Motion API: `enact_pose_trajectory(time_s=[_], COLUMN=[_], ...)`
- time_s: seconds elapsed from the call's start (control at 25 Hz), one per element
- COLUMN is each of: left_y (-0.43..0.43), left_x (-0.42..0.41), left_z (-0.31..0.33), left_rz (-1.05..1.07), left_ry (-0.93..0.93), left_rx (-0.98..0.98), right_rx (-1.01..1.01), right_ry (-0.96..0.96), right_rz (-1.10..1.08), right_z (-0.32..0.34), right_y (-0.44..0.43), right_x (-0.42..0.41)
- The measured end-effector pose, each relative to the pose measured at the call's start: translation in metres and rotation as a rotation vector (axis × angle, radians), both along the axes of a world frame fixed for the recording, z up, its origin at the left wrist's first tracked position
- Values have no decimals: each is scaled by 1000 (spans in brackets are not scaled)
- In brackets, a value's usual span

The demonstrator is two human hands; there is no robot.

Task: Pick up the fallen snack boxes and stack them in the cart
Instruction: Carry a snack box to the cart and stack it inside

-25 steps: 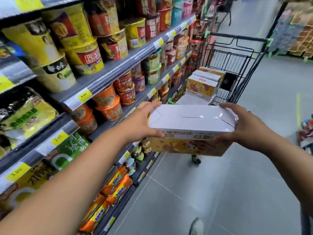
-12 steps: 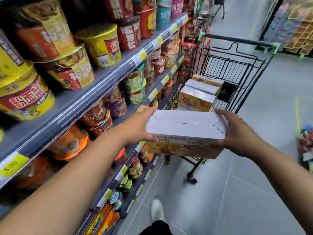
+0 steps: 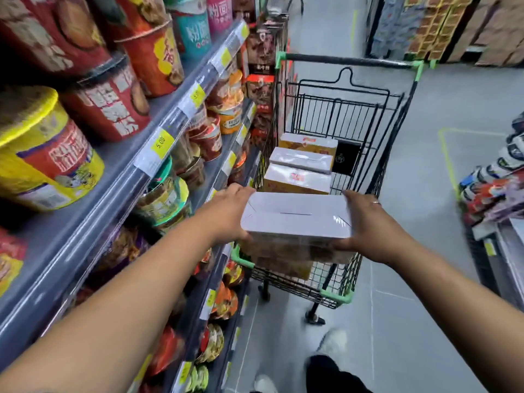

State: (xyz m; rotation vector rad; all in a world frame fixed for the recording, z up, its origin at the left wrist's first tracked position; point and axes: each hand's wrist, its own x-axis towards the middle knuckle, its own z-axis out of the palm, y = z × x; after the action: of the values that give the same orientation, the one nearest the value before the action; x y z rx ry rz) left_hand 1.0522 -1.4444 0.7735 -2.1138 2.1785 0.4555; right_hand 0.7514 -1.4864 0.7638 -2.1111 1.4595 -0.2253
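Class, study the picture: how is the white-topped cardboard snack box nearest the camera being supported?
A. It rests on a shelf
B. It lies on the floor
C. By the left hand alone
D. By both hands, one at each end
D: the left hand grips the left end of the white-topped cardboard snack box and the right hand grips its right end, over the near end of the black wire shopping cart.

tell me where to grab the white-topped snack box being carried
By its two short ends, one hand from each side. The snack box is long, flat and level, likely too wide on top for one hand; the left hand and right hand hold those ends now.
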Motion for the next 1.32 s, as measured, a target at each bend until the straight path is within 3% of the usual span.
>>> enact_pose_trajectory(time_s=[0.48, 0.88, 1.32], left_y=[-136, -200, -230], left_x=[-4, 24, 40], left_z=[-84, -146, -192], left_rz=[4, -88, -190], left_ry=[-201, -239, -309], left_rx=[109, 217, 150], right_rx=[113, 207, 236], right_ry=[129, 211, 212], right_rz=[29, -42, -181], right_z=[-85, -139, -188], right_y=[-126, -167, -180], right_x=[21, 55, 76])
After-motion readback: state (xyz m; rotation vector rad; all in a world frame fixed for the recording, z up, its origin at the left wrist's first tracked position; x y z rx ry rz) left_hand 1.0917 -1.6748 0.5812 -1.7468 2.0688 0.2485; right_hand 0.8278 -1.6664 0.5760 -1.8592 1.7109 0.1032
